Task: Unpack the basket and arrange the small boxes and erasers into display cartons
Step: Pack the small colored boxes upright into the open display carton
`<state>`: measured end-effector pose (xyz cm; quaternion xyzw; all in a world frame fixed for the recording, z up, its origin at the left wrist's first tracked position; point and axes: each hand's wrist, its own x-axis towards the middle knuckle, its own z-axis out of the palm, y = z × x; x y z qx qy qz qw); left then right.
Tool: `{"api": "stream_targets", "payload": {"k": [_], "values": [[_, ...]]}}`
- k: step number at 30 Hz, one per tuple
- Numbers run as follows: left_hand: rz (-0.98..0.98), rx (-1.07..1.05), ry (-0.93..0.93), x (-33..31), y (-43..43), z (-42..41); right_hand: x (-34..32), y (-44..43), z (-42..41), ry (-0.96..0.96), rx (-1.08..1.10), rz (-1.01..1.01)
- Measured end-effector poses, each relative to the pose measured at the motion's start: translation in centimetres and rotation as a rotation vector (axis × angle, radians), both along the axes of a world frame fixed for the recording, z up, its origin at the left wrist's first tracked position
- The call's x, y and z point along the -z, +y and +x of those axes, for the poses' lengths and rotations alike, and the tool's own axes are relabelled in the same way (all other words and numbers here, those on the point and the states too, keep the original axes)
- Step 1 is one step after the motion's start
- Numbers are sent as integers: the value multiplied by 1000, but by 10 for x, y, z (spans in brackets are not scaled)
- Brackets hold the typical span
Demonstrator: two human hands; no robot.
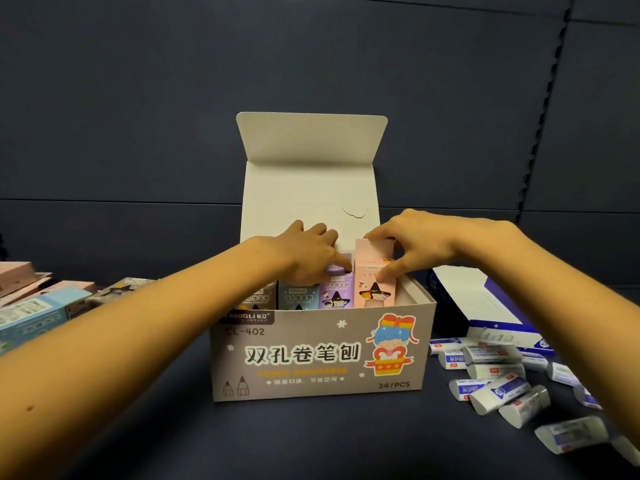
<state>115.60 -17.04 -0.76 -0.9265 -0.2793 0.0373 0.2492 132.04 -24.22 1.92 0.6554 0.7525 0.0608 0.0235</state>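
Your right hand pinches the pink box, upright, half-sunk at the display carton's right end; its slot lies straight below. Your left hand rests on the neighbouring purple box, grip unclear.

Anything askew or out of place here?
The pink box sticks up above its neighbours in the grey display carton, pinched by the right hand, not seated. Erasers lie scattered loose right of the carton, at mixed angles.
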Motion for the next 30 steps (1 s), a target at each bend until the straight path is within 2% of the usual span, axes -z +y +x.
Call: {"api": "stream_targets", "payload": {"k": [6,18,30], "values": [[27,-26,99,0,1,4,0,1,0,-13,15,-2],[-87,49,-46,-3,7,-3,0,6,-11,-186,36,-9],[-105,47,-37,-4,15,-2,14,14,-11,-291,-1,59]]}}
